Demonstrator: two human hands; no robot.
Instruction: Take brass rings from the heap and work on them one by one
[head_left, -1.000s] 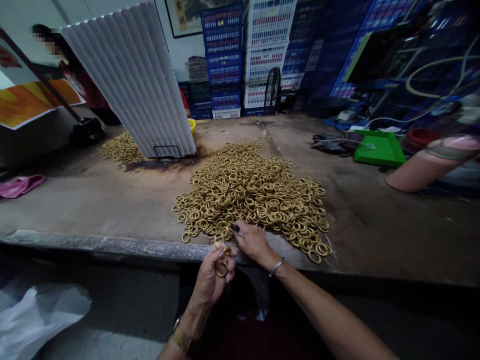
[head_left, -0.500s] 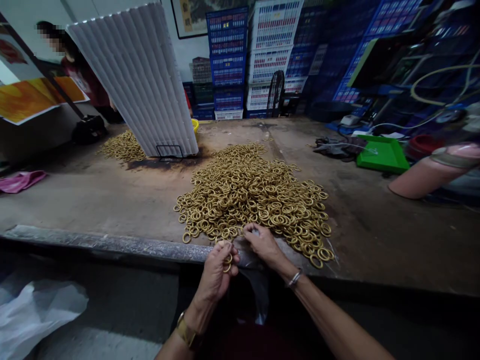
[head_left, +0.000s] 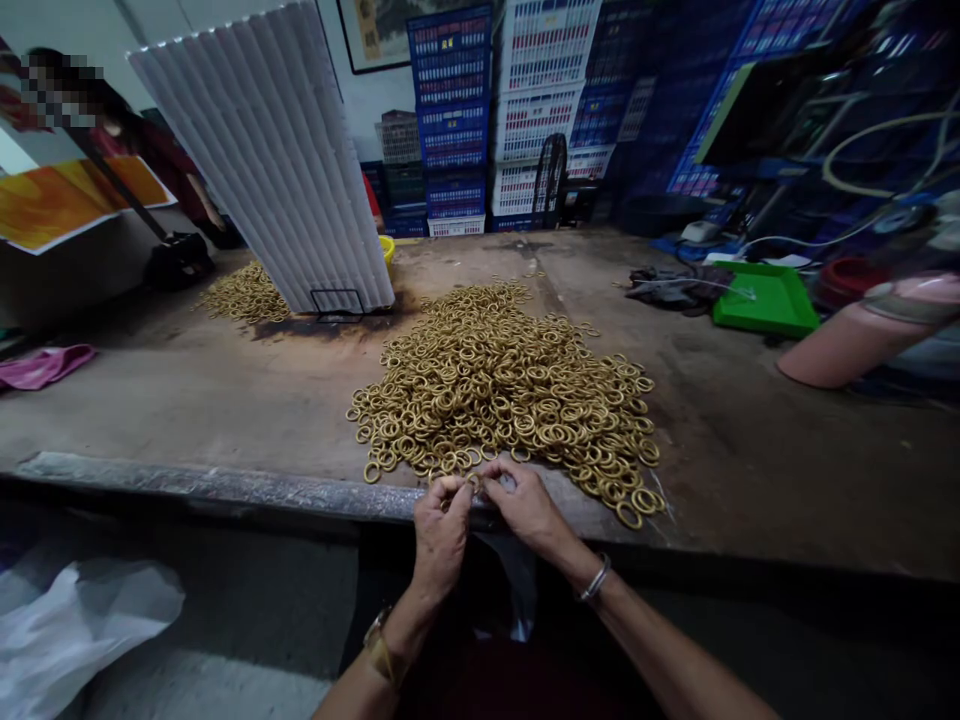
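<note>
A wide heap of brass-coloured rings [head_left: 502, 380] lies on the brown table [head_left: 247, 400] in front of me. At the heap's near edge my left hand [head_left: 441, 530] is closed on rings, one of them showing between its thumb and index finger. My right hand [head_left: 525, 505], with a metal bracelet at the wrist, pinches the other side of that small ring [head_left: 474, 482]. The fingertips of both hands nearly meet above the table's front edge.
A corrugated white panel [head_left: 277, 160] stands in a wire holder at the back left, beside a smaller ring pile [head_left: 244, 293]. To the right are a green tray [head_left: 765, 298] and a pink cylinder [head_left: 862, 335]. A person [head_left: 150, 170] is at the far left.
My left hand has turned and its fingertips have come up against those of my right hand, with a ring now between them. The person at the far left has leaned or shifted.
</note>
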